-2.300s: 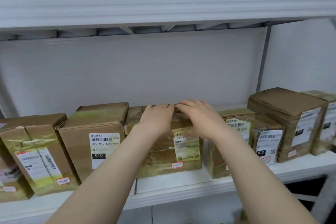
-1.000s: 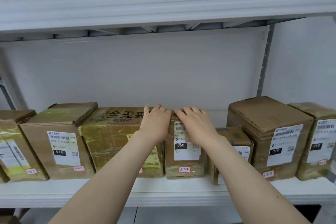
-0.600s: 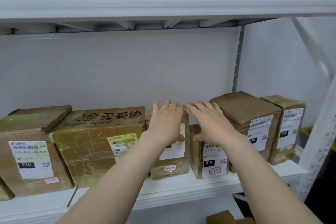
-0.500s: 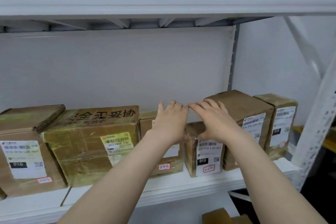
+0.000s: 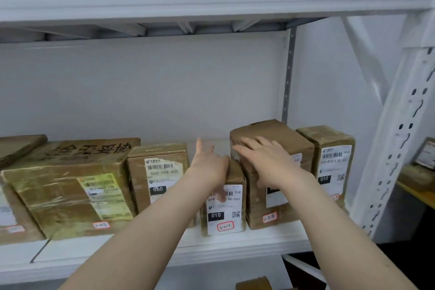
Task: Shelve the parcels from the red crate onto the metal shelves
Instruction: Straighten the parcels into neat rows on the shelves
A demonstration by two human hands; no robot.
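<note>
- A big taped box with black printed characters on its top stands well left of the small parcel, the one with the "010" label and a red-ringed tag, on the same metal shelf.
- A parcel labelled "060" stands just left of the small parcel, upright, label facing out.
- The left hand lies over the small parcel's top left edge. Its thumb hangs down across the front label and its forefinger points straight toward the back wall. The hand is relaxed, not clenched, and presses on the parcel rather than grasping it.
- The small parcel itself stands upright near the front lip of the shelf board, the lowest one in the row.
- The right hand is flat with its fingers spread. It rests on the upper front corner of the tall parcel that touches the small parcel's right side, and it clasps nothing.
- A narrower parcel stands farther right of the small parcel, just beyond the tall one.
- A white slotted upright rises well right of the small parcel.
</note>
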